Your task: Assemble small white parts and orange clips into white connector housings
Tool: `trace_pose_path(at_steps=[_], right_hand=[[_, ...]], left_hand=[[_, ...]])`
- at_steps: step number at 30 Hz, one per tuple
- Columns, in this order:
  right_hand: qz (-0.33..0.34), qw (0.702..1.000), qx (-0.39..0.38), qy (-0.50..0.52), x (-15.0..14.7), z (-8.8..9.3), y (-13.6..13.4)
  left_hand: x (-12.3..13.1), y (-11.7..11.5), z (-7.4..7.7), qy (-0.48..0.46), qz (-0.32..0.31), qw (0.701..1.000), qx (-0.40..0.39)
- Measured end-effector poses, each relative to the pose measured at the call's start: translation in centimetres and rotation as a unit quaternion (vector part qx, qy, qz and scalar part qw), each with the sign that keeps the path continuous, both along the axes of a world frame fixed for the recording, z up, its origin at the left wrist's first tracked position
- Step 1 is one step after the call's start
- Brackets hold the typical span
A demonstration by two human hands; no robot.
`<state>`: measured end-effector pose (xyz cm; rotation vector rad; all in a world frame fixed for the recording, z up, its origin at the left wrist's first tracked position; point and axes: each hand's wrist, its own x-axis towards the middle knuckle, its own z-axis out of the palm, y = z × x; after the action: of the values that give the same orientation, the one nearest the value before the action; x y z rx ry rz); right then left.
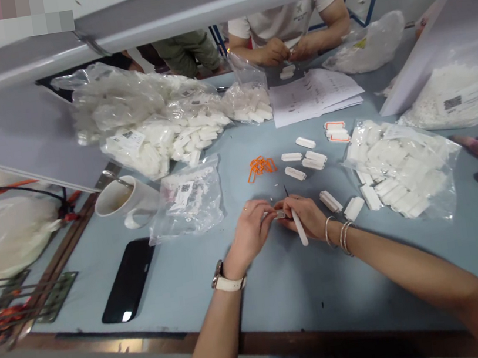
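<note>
My left hand (252, 224), with a watch at its wrist, is closed in a pinch on a small white plastic piece (279, 214). Close beside it, my right hand (309, 215) is wrapped round a slim white-handled tool (301, 231). A thin dark tip of that tool points away from me; its exact kind is unclear. My right fingertips also reach the plastic piece and partly hide it. Beyond my hands lies a small pile of orange plastic frames (261, 167). Several white plastic housings (295, 173) are spread to its right, and two more (330, 202) lie by my right wrist.
A bag of white parts (402, 174) lies at right; more bags (145, 147) are heaped at back left. A mug (117, 199) with a spoon and a black phone (127, 280) are at left. Papers (316, 96) lie before a co-worker's hands (287, 50). A lamp bar crosses overhead.
</note>
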<state>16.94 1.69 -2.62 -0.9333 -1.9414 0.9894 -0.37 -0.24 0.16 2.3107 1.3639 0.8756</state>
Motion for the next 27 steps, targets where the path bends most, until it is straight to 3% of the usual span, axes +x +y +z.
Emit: trace_pose_path(at_steps=[18, 27], right_hand=[[0.016, 0.998, 0.045, -0.041, -0.19, -0.41, -0.06], [0.006, 0.998, 0.029, -0.047, 0.10, -0.43, -0.30]], left_hand=[[0.64, -0.30, 0.03, 0.103, -0.012, 0.991, 0.083], [0.39, -0.34, -0.94, 0.008, 0.029, 0.999, -0.026]])
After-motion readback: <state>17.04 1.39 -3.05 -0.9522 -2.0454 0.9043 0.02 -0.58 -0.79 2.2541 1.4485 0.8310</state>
